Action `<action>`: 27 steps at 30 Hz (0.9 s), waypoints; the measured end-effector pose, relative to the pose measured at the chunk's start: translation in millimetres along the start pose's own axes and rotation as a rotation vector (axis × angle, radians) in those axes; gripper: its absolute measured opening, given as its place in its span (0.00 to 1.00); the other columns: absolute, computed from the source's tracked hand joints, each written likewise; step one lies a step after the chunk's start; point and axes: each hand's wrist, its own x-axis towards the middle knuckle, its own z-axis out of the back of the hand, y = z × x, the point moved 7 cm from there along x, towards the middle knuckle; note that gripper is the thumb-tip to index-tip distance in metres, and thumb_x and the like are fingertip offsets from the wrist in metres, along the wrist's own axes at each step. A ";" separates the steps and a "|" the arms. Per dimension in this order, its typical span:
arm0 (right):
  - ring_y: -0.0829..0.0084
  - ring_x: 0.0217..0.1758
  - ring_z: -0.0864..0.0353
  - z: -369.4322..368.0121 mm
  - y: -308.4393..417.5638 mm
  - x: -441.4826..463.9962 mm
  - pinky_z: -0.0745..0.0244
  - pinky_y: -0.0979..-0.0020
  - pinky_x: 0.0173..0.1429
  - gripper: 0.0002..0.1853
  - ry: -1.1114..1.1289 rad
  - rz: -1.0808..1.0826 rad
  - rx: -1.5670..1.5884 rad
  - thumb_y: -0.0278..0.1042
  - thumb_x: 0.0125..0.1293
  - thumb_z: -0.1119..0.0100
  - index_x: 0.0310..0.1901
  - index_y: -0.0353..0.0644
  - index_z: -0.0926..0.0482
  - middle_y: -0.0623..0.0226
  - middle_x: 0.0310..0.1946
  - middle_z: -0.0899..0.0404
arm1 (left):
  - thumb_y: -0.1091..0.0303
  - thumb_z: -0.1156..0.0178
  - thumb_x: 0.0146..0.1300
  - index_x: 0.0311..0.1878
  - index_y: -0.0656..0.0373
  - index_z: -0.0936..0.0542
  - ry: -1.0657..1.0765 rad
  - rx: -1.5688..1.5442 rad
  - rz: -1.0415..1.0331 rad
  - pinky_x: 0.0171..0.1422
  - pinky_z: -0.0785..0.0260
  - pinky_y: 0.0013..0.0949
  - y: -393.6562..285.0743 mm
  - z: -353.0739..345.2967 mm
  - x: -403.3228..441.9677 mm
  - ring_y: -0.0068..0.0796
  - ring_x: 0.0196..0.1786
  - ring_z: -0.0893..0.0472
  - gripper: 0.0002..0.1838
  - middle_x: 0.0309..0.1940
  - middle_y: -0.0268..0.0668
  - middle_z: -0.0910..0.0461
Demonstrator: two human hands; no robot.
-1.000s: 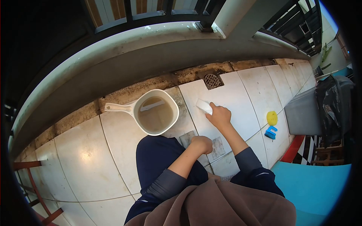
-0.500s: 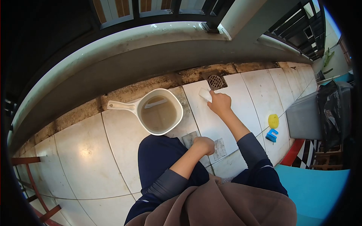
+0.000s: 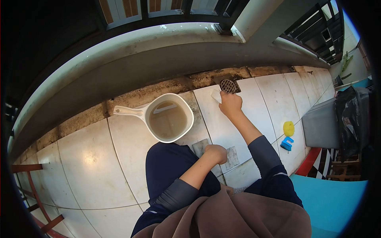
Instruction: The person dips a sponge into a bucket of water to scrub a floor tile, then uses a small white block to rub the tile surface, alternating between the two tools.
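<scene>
My right hand is closed at the floor drain, with its fingers at the near edge of the round drain cover. The cover is tilted up, and part of the dark drain opening shows at its right. A folded white piece, perhaps cloth or sponge, sticks out on the left side of the same hand. Near my knee, my left hand is curled into a fist, and nothing shows sticking out of it. To its left stands a white long-handled dipper with cloudy water in it.
A yellow sponge and a blue brush lie on the tiles to the right. Beyond them stands a grey bin with a black bag. A low wall with a dirty base runs along the far side.
My right hand has shifted slightly up toward the drain, and the drain cover has tipped up out of its flat position. The white piece moved with the hand. My left hand has stayed in place.
</scene>
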 end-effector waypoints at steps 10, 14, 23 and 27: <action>0.72 0.24 0.19 14.7 33.9 -13.7 0.28 0.71 0.22 0.14 -0.046 0.169 -0.215 0.31 0.52 0.44 0.42 0.41 0.26 0.67 0.22 0.21 | 0.72 0.45 0.46 0.41 0.55 0.17 -0.003 0.007 -0.003 0.42 0.28 0.39 0.2 -0.4 1.1 0.37 0.45 0.19 0.17 0.42 0.40 0.19; 0.75 0.24 0.20 9.7 16.4 -4.3 0.28 0.73 0.22 0.13 -0.004 0.141 -0.183 0.30 0.53 0.45 0.42 0.41 0.26 0.68 0.22 0.21 | 0.72 0.45 0.46 0.42 0.55 0.17 -0.002 0.000 -0.005 0.42 0.28 0.39 -1.6 -0.8 1.1 0.37 0.45 0.19 0.17 0.43 0.40 0.19; 0.71 0.24 0.19 7.1 8.1 3.8 0.27 0.71 0.22 0.12 0.042 0.124 -0.091 0.30 0.54 0.45 0.42 0.41 0.26 0.65 0.23 0.21 | 0.72 0.46 0.46 0.42 0.55 0.17 -0.003 0.004 -0.009 0.41 0.27 0.39 -0.3 -1.0 2.0 0.38 0.44 0.19 0.17 0.43 0.41 0.19; 0.70 0.23 0.20 18.6 53.5 -22.7 0.28 0.71 0.21 0.14 -0.064 0.226 -0.179 0.31 0.53 0.44 0.43 0.44 0.26 0.63 0.23 0.22 | 0.72 0.45 0.46 0.42 0.55 0.17 -0.004 0.013 -0.020 0.41 0.27 0.39 -3.5 1.8 -0.6 0.38 0.44 0.19 0.17 0.43 0.40 0.19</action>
